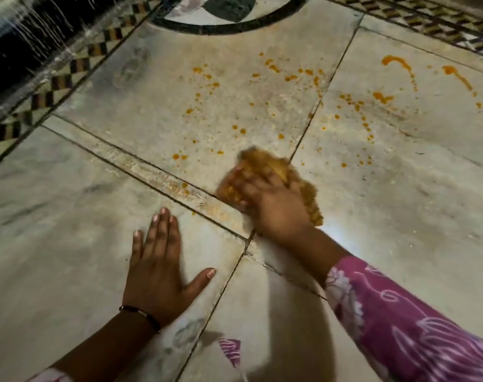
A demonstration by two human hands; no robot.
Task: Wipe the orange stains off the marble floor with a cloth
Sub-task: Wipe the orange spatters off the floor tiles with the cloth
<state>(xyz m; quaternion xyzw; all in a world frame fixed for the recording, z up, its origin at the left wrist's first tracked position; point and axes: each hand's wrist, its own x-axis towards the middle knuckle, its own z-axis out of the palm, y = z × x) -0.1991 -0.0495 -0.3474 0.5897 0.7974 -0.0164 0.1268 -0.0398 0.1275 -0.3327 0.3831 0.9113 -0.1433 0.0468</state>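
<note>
My right hand (273,205) presses a crumpled, orange-stained cloth (265,164) onto the marble floor (400,202) near the meeting of several slabs. The cloth and hand look blurred. Orange stains (207,81) speckle the slab beyond the cloth, and thicker orange streaks (397,63) lie on the slab at the far right. A faint orange smear (185,185) runs along the joint left of the cloth. My left hand (157,260) lies flat on the floor, fingers spread, holding nothing.
A black-and-tan patterned border (69,73) runs diagonally at the left, with a dark area beyond it. A dark curved inlay (226,26) sits at the top. Another patterned border (441,23) crosses the top right corner.
</note>
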